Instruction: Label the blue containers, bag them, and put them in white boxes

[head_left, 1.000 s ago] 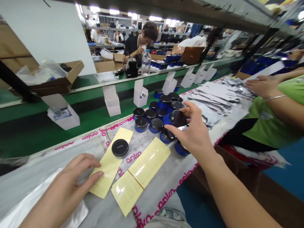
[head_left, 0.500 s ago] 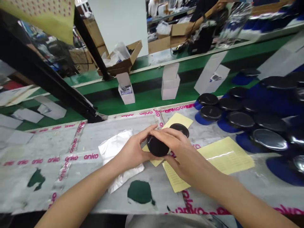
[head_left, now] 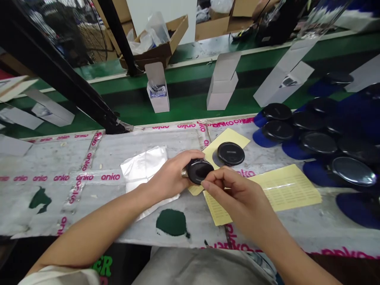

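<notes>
My left hand (head_left: pixel 173 174) is wrapped round a round black-topped object (head_left: pixel 200 171), its dark glossy face tilted up toward me. At the lower right rim of that face, the thumb and forefinger of my right hand (head_left: pixel 231 188) are pinched together; whatever is between them is too small to make out. Just behind lies a second black disc-shaped piece (head_left: pixel 231 153) on a yellow sheet (head_left: pixel 221 138). Another yellow sheet (head_left: pixel 292 188) with rows of small print lies to the right, partly under my right hand. White thin sheets or bags (head_left: pixel 145 162) lie beneath my left wrist.
Many blue items with black round tops (head_left: pixel 277 132) crowd the right side. Open white boxes (head_left: pixel 158 93) stand along the green ledge (head_left: pixel 187 97) at the back. A black post (head_left: pixel 115 122) rises at the left, near a cardboard tray (head_left: pixel 175 37).
My right hand has drawn back from covering the black-topped object to a fingertip pinch at its rim. The left hand keeps its hold. The head view has tilted downward.
</notes>
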Demonstrator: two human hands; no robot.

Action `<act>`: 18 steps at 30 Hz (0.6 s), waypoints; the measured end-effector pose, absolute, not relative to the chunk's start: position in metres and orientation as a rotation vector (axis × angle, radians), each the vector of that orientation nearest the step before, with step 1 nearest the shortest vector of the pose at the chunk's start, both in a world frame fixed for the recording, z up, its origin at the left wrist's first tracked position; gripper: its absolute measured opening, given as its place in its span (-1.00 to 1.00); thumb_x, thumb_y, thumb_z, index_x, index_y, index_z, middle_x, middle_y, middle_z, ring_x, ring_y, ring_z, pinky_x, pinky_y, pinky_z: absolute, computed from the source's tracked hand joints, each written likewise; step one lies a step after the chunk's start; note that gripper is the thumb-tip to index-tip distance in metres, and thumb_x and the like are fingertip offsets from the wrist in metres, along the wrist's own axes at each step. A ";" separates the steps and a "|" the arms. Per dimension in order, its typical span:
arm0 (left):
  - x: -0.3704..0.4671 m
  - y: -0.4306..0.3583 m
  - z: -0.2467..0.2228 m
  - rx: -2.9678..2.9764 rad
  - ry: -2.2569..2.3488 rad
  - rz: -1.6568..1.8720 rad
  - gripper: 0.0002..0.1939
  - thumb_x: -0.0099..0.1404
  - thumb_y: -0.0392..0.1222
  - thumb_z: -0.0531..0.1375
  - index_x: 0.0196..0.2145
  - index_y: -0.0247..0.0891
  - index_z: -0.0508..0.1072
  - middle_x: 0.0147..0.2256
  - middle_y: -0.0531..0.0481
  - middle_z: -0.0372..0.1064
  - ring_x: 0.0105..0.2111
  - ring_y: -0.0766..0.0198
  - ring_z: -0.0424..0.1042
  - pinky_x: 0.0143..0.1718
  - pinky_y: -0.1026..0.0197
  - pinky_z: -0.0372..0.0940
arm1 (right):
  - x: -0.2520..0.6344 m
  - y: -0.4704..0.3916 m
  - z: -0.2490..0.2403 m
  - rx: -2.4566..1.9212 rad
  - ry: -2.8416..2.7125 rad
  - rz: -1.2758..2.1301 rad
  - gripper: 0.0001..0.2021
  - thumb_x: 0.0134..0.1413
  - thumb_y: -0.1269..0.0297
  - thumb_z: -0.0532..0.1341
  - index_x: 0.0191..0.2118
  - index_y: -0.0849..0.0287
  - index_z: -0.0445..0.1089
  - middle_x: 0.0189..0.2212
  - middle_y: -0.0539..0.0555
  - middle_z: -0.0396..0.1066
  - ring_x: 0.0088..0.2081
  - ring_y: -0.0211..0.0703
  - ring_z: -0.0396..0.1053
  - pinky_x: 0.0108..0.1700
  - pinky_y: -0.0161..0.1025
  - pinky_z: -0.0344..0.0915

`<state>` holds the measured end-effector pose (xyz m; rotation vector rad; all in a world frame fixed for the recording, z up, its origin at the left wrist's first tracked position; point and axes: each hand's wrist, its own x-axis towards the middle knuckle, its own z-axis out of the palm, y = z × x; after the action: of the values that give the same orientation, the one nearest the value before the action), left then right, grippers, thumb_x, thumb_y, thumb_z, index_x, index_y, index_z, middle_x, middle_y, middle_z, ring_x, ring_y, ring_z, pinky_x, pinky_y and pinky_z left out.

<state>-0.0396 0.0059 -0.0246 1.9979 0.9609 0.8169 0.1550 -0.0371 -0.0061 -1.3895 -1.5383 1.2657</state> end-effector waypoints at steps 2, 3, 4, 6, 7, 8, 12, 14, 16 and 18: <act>-0.039 0.006 -0.025 2.008 0.950 0.833 -0.49 0.22 -0.40 0.29 0.09 -0.13 0.32 0.15 -0.14 0.38 0.17 0.06 0.40 0.18 -0.05 0.33 | 0.155 -0.038 -0.006 -1.421 -1.558 1.217 -0.81 0.19 0.12 0.26 -0.41 0.06 0.44 -0.54 -0.06 0.17 -0.51 -0.25 0.15 -0.50 -0.25 0.08; -0.039 0.005 -0.026 2.015 0.950 0.834 -0.49 0.22 -0.39 0.29 0.09 -0.14 0.31 0.16 -0.15 0.37 0.18 0.06 0.40 0.18 -0.04 0.33 | 0.155 -0.038 -0.005 -1.434 -1.557 1.192 -0.81 0.19 0.13 0.26 -0.41 0.05 0.44 -0.54 -0.06 0.16 -0.51 -0.24 0.16 -0.50 -0.25 0.08; -0.039 0.005 -0.026 2.025 0.948 0.831 -0.49 0.22 -0.40 0.29 0.09 -0.14 0.31 0.16 -0.15 0.37 0.18 0.07 0.39 0.18 -0.03 0.33 | 0.155 -0.039 -0.005 -1.442 -1.554 1.167 -0.82 0.19 0.14 0.27 -0.41 0.05 0.45 -0.54 -0.06 0.16 -0.50 -0.24 0.16 -0.50 -0.24 0.08; -0.039 0.004 -0.026 2.042 0.945 0.820 -0.49 0.22 -0.42 0.28 0.09 -0.14 0.30 0.17 -0.16 0.35 0.20 0.07 0.38 0.19 -0.03 0.33 | 0.154 -0.040 -0.005 -1.439 -1.545 1.125 -0.83 0.19 0.15 0.28 -0.41 0.04 0.46 -0.52 -0.05 0.15 -0.50 -0.24 0.16 -0.50 -0.24 0.09; -0.039 0.003 -0.027 2.047 0.946 0.816 -0.49 0.23 -0.42 0.28 0.10 -0.14 0.29 0.17 -0.16 0.35 0.20 0.06 0.37 0.18 -0.03 0.34 | 0.153 -0.040 -0.005 -1.432 -1.541 1.105 -0.83 0.18 0.16 0.29 -0.41 0.04 0.47 -0.51 -0.05 0.15 -0.51 -0.24 0.16 -0.50 -0.24 0.09; -0.039 0.003 -0.027 2.050 0.948 0.812 -0.49 0.24 -0.41 0.27 0.10 -0.13 0.29 0.18 -0.16 0.35 0.20 0.06 0.37 0.17 -0.04 0.34 | 0.152 -0.040 -0.005 -1.424 -1.541 1.083 -0.84 0.18 0.17 0.29 -0.41 0.03 0.48 -0.50 -0.05 0.15 -0.51 -0.25 0.16 -0.50 -0.24 0.09; -0.039 0.002 -0.028 2.052 0.942 0.805 -0.50 0.27 -0.38 0.26 0.12 -0.12 0.28 0.18 -0.16 0.34 0.21 0.05 0.37 0.17 -0.06 0.35 | 0.149 -0.039 -0.005 -1.407 -1.559 0.990 -0.86 0.19 0.22 0.28 -0.40 0.04 0.49 -0.49 -0.05 0.17 -0.53 -0.26 0.15 -0.52 -0.24 0.08; -0.039 0.002 -0.028 2.051 0.938 0.807 -0.49 0.26 -0.39 0.26 0.12 -0.11 0.28 0.19 -0.16 0.34 0.22 0.05 0.37 0.19 -0.07 0.34 | 0.148 -0.039 -0.006 -1.402 -1.569 0.958 -0.87 0.19 0.24 0.27 -0.40 0.05 0.48 -0.49 -0.05 0.18 -0.54 -0.27 0.16 -0.52 -0.24 0.10; -0.039 0.002 -0.027 2.050 0.941 0.806 -0.48 0.25 -0.41 0.26 0.12 -0.11 0.29 0.19 -0.15 0.34 0.22 0.04 0.37 0.19 -0.07 0.34 | 0.146 -0.040 -0.008 -1.397 -1.577 0.935 -0.87 0.20 0.25 0.26 -0.38 0.06 0.47 -0.48 -0.05 0.19 -0.55 -0.29 0.15 -0.53 -0.25 0.11; -0.039 0.002 -0.027 2.054 0.939 0.804 -0.47 0.24 -0.43 0.25 0.12 -0.12 0.29 0.19 -0.15 0.35 0.22 0.06 0.37 0.20 -0.05 0.34 | 0.145 -0.042 -0.011 -1.379 -1.577 0.886 -0.88 0.20 0.27 0.25 -0.38 0.06 0.46 -0.48 -0.06 0.18 -0.56 -0.30 0.15 -0.54 -0.26 0.10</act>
<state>-0.0389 0.0016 -0.0269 2.0537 0.9394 0.8037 0.1449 -0.0420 -0.0108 -1.3790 -1.5768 0.8862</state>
